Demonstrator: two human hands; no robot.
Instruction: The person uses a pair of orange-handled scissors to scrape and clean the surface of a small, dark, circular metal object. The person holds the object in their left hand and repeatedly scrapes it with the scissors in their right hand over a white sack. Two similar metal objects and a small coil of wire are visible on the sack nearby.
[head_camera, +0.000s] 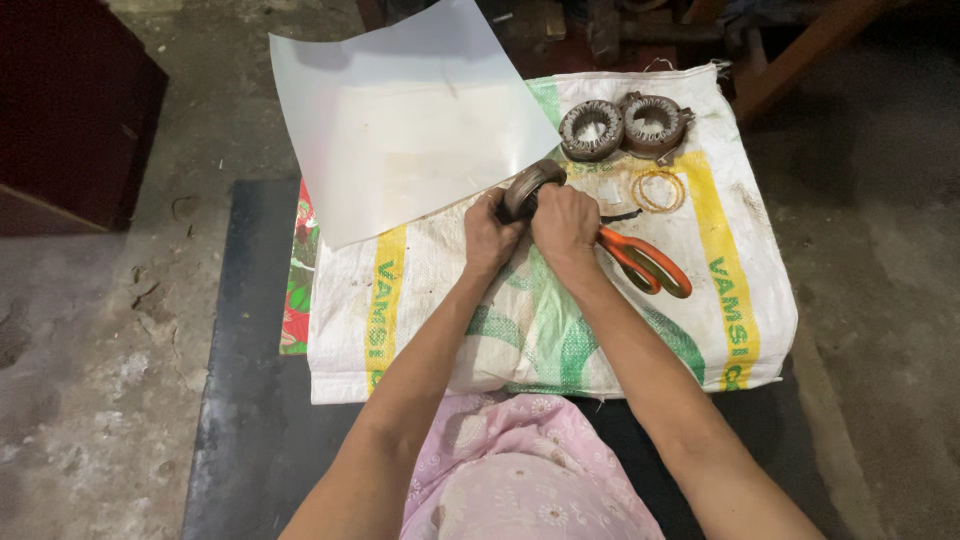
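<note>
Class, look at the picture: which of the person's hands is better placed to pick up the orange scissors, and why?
Right. The right hand lies beside the scissors, whose handles show just past its wrist. The left hand is on the far side of the metal ring both hands grip.

— What can't you make out around the woven sack (740, 330)?

— My left hand (487, 238) and right hand (565, 222) cover most of the rusty ring (530, 186) at the sack's middle; only its upper rim shows. The blades of the orange-handled scissors (645, 262) vanish under my right hand.

— And at the sack's far edge?

— The translucent sheet (410, 120) hides its left corner. Beyond, the wooden frame (800, 55) is cut by the top edge, and the dark clutter there is too dim to tell.
</note>
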